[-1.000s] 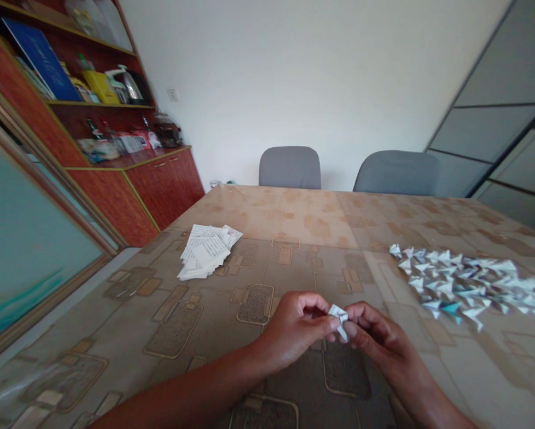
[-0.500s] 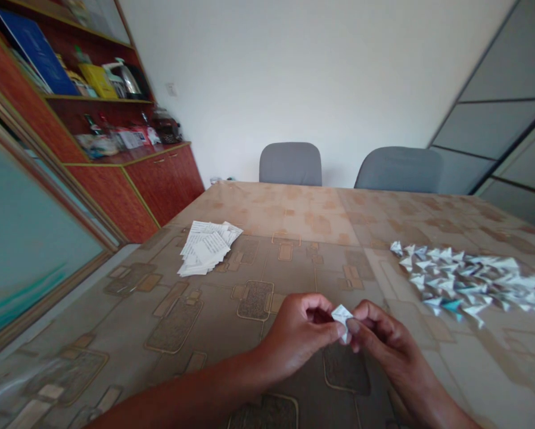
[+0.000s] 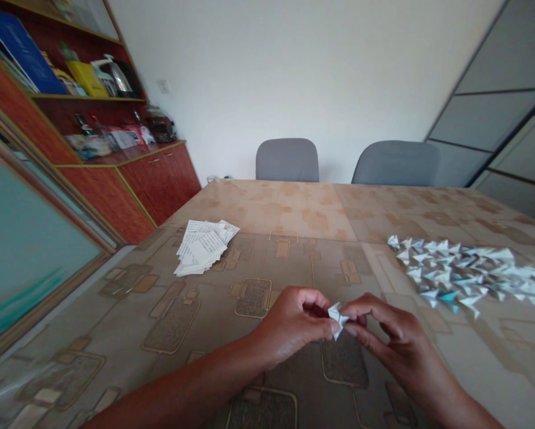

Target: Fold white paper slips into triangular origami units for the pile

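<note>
From the head view, the left hand (image 3: 294, 328) pinches a small folded paper piece (image 3: 338, 320) between thumb and fingers, above the near part of the table (image 3: 214, 322). The right hand (image 3: 390, 330) has its fingertips at the piece's other side (whether they grip it, I cannot tell). Printed paper slips (image 3: 201, 249) lie beyond, leftward; many folded pieces (image 3: 464, 271) spread rightward.

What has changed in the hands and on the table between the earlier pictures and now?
The small folded paper has turned, from a flat diamond face to a pointed shape. The right hand has opened slightly, its fingertips at the paper's right side. The left hand keeps its pinch; the printed sheets and folded pieces stayed put.
</note>
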Available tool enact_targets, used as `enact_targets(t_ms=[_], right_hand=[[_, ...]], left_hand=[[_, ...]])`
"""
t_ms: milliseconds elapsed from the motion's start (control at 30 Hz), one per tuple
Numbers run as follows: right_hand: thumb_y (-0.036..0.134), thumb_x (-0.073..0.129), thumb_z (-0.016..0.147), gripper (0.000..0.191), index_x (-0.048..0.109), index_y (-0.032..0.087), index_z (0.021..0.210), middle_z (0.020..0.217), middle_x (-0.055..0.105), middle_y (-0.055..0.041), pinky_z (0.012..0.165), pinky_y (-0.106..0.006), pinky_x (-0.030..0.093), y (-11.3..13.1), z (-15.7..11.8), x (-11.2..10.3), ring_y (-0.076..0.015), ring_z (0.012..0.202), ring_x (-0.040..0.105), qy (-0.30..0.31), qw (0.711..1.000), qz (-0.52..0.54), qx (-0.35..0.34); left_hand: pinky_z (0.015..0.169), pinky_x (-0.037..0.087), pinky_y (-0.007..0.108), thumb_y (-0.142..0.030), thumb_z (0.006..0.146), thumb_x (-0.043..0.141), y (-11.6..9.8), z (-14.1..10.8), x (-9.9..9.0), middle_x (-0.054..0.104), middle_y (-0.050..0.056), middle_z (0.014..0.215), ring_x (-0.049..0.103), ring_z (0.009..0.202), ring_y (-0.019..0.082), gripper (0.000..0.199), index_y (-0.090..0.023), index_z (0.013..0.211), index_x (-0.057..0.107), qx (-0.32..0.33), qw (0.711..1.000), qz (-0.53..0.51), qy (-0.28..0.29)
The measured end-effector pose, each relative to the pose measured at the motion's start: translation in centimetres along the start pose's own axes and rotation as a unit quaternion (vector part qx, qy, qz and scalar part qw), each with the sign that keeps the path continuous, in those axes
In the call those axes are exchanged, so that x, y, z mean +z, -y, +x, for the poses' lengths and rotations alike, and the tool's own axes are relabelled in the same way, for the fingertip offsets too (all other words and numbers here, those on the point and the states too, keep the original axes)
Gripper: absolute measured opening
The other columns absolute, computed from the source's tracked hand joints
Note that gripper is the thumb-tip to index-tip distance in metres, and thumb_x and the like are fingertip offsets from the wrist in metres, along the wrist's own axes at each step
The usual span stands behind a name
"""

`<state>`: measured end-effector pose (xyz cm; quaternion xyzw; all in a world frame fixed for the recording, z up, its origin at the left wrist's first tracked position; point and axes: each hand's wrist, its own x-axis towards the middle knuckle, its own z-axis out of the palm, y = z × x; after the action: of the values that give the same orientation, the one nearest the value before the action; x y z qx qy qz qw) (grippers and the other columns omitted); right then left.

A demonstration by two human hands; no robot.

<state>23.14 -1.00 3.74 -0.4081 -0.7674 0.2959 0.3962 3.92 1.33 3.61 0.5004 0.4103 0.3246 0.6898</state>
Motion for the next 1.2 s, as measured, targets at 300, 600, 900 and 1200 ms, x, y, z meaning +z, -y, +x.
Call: enact_targets(t_ms=[300,600,900,1200], right_hand=[[0.021,0.068,0.082,0.003,0.070,0.024,0.082,0.069,0.068,0.0024,0.058,-0.024,0.049,-0.6,0.0,0.0,-0.0148,0.062,0.063,-0.012,0.999,0.020,0.028],[0.021,0.060,0.090,0.009,0.063,0.022,0.082,0.078,0.063,0.0015,0.067,-0.023,0.046,-0.6,0.0,0.2,-0.0137,0.073,0.061,0.034,0.998,0.035,0.046],[0.018,0.058,0.089,0.012,0.061,0.021,0.077,0.072,0.062,0.0015,0.062,-0.023,0.043,-0.6,-0.4,0.9,-0.0131,0.067,0.058,0.032,0.997,0.044,0.061],[0.019,0.060,0.085,0.011,0.056,0.021,0.075,0.067,0.057,0.0032,0.057,-0.022,0.041,-0.8,-0.2,1.4,-0.0123,0.062,0.054,-0.002,0.993,0.071,0.095]], left_hand=[[0.060,0.041,0.022,-0.018,0.061,0.074,-0.1,-0.2,0.1,0.066,0.000,0.065,0.058,0.059,0.012,0.012,-0.012,0.070,0.070,0.001,1.000,0.016,-0.001],[0.057,0.039,0.022,-0.017,0.063,0.072,0.2,0.0,-0.2,0.066,0.000,0.064,0.056,0.058,0.011,0.009,-0.012,0.070,0.071,0.007,0.998,0.063,0.011],[0.057,0.039,0.023,-0.018,0.064,0.070,0.7,0.1,-0.3,0.066,0.001,0.063,0.057,0.059,0.013,0.008,-0.012,0.068,0.071,0.007,0.997,0.082,0.016],[0.052,0.037,0.020,-0.016,0.062,0.069,1.1,0.2,0.3,0.061,-0.002,0.060,0.051,0.054,0.009,0.006,-0.012,0.066,0.066,0.010,0.996,0.081,-0.021]])
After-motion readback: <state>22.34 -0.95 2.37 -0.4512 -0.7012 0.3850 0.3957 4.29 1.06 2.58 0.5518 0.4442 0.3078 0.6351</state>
